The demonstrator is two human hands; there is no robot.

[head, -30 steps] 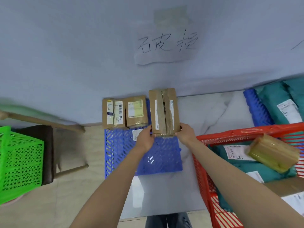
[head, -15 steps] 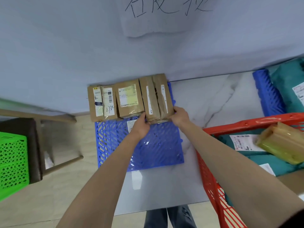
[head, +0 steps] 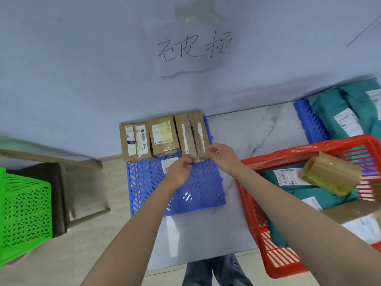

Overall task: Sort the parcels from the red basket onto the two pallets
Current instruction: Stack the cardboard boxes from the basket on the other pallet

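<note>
Brown taped parcel (head: 192, 134) lies at the far right corner of the near blue pallet (head: 185, 190), against the wall, just beside two other brown parcels (head: 162, 138) (head: 135, 142) in a row. Left hand (head: 179, 171) at its near edge, fingers curled; whether they touch the parcel, cannot tell. Right hand (head: 221, 154) at its near right corner, fingers loosely bent; grip unclear. Red basket (head: 268, 157) to the right holds teal mailers and a yellow-taped box (head: 329, 174). Second blue pallet (head: 309, 120) farther right carries teal mailers (head: 334, 112). Green crate (head: 22, 211) far left.
</note>
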